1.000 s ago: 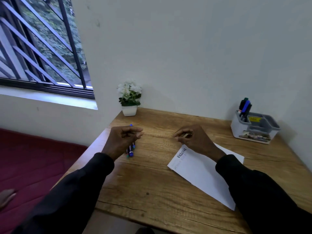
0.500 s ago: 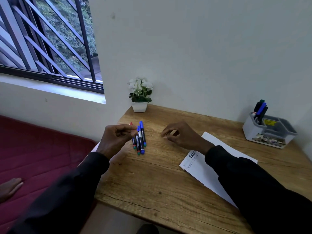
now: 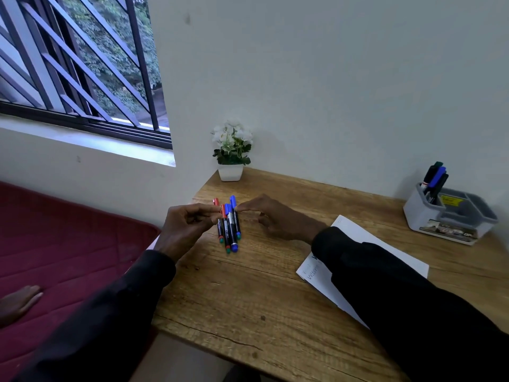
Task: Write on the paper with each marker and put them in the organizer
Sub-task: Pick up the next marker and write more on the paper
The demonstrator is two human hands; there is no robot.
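Several markers [image 3: 229,226] with red and blue caps lie fanned out on the wooden desk [image 3: 248,299] at its far left. My left hand [image 3: 187,227] pinches the bunch near the caps with thumb and fingers. My right hand [image 3: 275,216] reaches in from the right, and its fingertips pinch the rightmost blue marker [image 3: 235,213] just below its cap. The white paper [image 3: 385,244] with some writing lies under my right forearm, partly hidden by the sleeve. The grey organizer [image 3: 451,216] stands at the far right and holds several markers [image 3: 435,179] upright.
A small white pot of flowers [image 3: 231,158] stands at the desk's back left corner against the wall. Left of the desk is a red mattress [image 3: 68,257] with another person's hand [image 3: 16,301] resting on it. A barred window is at upper left.
My right hand has moved left, off the paper, to the markers. The view has swung left, and the marker bunch by my left hand has come out from under it.
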